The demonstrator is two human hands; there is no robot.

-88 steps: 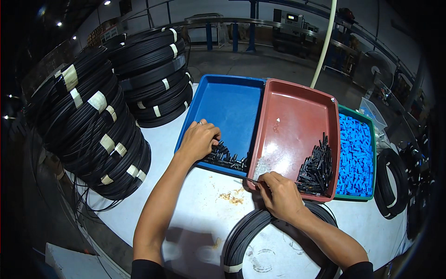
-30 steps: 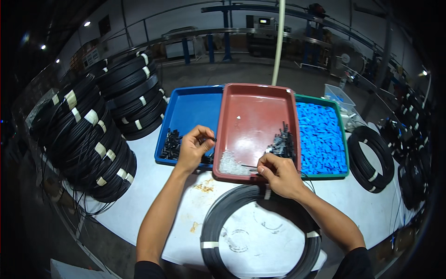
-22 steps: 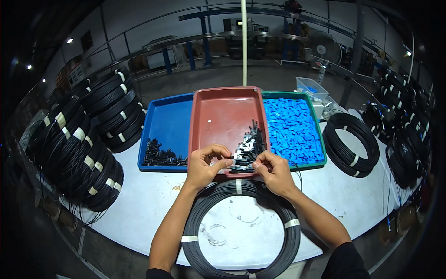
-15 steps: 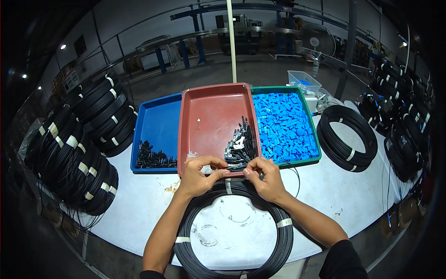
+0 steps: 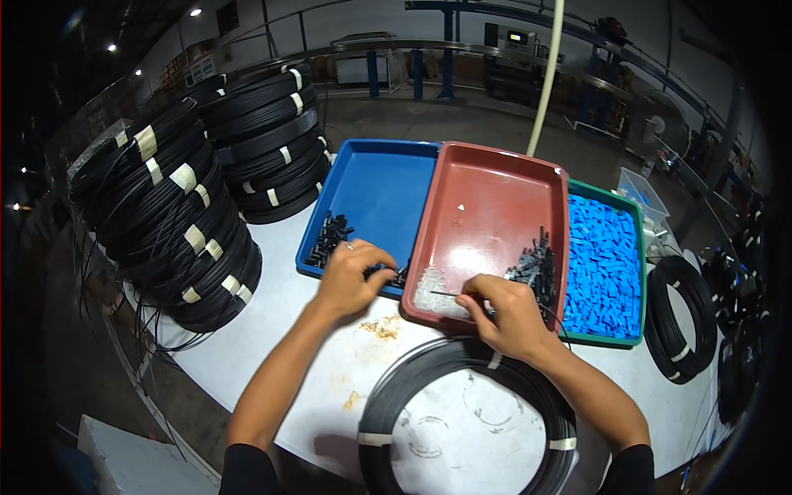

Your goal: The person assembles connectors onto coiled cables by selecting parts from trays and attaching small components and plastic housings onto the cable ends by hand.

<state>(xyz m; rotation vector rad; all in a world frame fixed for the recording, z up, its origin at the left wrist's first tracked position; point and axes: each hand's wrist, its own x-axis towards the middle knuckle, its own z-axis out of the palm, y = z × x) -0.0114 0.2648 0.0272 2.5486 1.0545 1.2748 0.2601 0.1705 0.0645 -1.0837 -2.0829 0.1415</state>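
My right hand [image 5: 507, 312] pinches a thin black cable [image 5: 444, 293] between thumb and fingers. The cable's end points left above the near part of the red tray [image 5: 487, 194], and a length of it runs behind the hand to the right. At the near edge of the blue tray [image 5: 384, 186], my left hand [image 5: 351, 279] has its fingers curled and thumb drawn in; whatever lies at its fingertips is too small to make out. Small black plastic parts [image 5: 332, 238] lie beside it in that tray. A taped coil of black cable [image 5: 381, 412] rests on the table below both hands.
The red tray holds clear small pieces [image 5: 433, 297] and black connectors [image 5: 536, 268]. Blue parts [image 5: 602, 264] fill the green tray [image 5: 641, 289]. Tall stacks of cable coils [image 5: 177, 223] stand left; another coil [image 5: 660, 322] lies right. A pale pole [image 5: 546, 82] rises behind the trays.
The view has turned left. My hands, together over the red tray's near edge before, have come apart: the left moved to the blue tray, the right stays by the red tray with the cable.
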